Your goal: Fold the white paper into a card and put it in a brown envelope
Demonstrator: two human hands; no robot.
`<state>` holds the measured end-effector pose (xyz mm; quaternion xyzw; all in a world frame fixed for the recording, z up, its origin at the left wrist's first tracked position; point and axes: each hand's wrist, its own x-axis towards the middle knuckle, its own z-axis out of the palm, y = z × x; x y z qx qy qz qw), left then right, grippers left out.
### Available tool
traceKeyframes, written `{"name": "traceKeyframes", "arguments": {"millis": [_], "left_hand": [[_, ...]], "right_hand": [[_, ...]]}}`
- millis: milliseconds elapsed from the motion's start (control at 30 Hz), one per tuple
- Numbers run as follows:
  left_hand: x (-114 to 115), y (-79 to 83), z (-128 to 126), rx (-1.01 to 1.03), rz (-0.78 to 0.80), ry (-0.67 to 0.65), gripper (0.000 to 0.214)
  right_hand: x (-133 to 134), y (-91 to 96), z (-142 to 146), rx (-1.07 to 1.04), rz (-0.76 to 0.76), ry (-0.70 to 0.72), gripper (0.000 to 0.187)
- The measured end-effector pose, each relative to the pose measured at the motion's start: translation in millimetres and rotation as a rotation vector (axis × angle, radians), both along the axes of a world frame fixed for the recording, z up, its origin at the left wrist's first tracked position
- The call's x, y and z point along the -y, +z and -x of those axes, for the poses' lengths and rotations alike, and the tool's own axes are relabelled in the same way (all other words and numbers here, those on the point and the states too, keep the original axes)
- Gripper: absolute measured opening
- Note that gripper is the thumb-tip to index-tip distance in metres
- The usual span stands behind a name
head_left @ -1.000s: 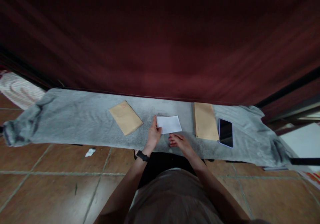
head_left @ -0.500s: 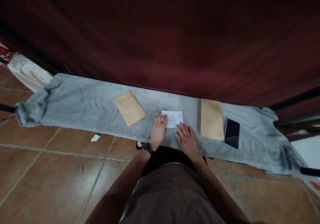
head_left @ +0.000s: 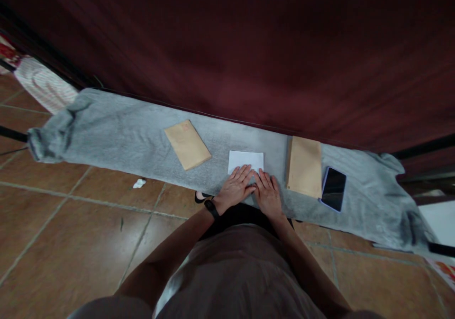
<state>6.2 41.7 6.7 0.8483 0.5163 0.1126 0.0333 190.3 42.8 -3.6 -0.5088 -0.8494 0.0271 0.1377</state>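
A white sheet of paper (head_left: pixel 246 159) lies flat on the grey cloth (head_left: pixel 135 139) in front of me, possibly folded. Along its near edge my left hand (head_left: pixel 235 186) rests palm down, fingers stretched out on the paper. Beside it my right hand (head_left: pixel 268 193) lies flat too, its fingertips at the paper's near right corner. The two hands almost meet, with the left thumb reaching toward the right hand. To the left sits a brown envelope (head_left: pixel 187 144), turned at an angle. On the right is a stack of brown envelopes (head_left: pixel 304 167).
A phone (head_left: pixel 333 189) with a pale purple edge lies right of the stack. Behind the cloth-covered bench hangs a dark red curtain (head_left: pixel 227 63). Below is a tiled floor (head_left: pixel 81 243) with a scrap of white paper (head_left: pixel 139 183). A striped cloth (head_left: pixel 46 84) shows at far left.
My left hand has moved from the paper's left edge to its near edge, beside my right hand. My right hand has shifted slightly. The view has tilted a little.
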Motion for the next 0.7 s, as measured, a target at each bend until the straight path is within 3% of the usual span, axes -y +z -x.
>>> {"name": "traceKeyframes", "arguments": {"millis": [200,700], "left_hand": [[6,4.2,11,-0.013,0.015,-0.031,0.070],[22,-0.2,47,-0.025,-0.003,0.103,0.072]], "right_hand": [[0,-0.6,1,-0.001,-0.021,-0.010,0.050],[2,-0.4,3,-0.035,-0.034,-0.027,0.047]]}}
